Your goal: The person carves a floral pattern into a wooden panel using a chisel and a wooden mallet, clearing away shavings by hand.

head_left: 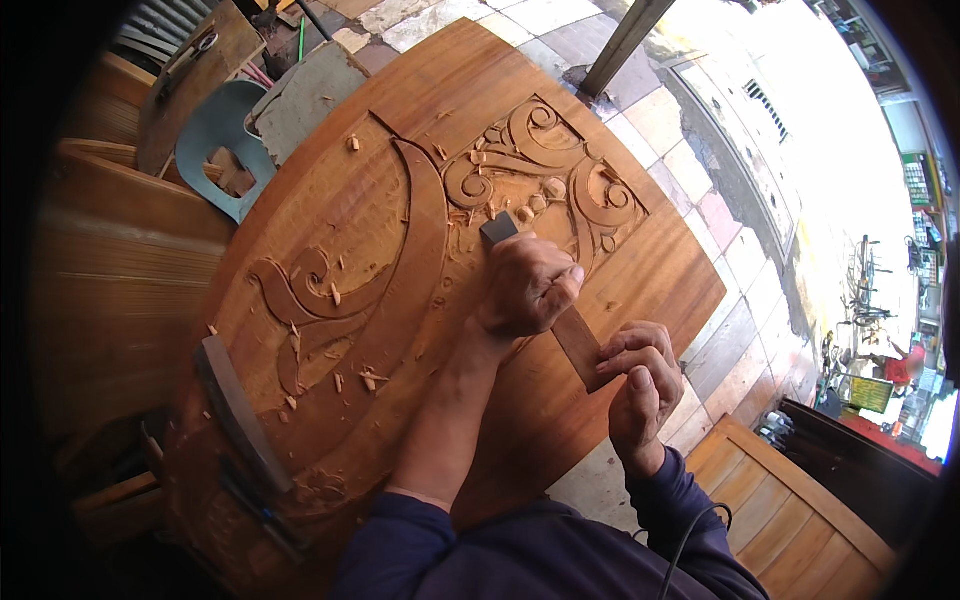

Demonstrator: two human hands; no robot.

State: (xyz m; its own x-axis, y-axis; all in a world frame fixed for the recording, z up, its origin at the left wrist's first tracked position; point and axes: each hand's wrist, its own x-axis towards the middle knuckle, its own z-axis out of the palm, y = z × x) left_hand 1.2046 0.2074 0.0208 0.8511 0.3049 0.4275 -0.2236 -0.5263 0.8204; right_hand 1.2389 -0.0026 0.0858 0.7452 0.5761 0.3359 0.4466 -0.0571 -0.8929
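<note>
A large brown wooden panel (640,290) with carved scrolls and leaves lies in front of me. My left hand (532,287) is closed around the lower shaft of a wood chisel (575,345), which has a flat brown wooden handle. Its dark blade end (497,229) shows just past my left fist and meets the carved ground beside a small scroll. At the handle's other end, my right hand (643,388) grips it between thumb and fingers. Round carved beads (540,202) sit close to the blade. Pale wood shavings (370,379) are scattered over the carving.
A dark curved piece of wood (240,412) and slim dark tools (262,515) rest on the panel's left side. Wooden boards (130,280) and a blue-grey plastic chair (215,140) stand left. A slatted wooden panel (800,510) is at lower right, and a post (625,48) rises beyond.
</note>
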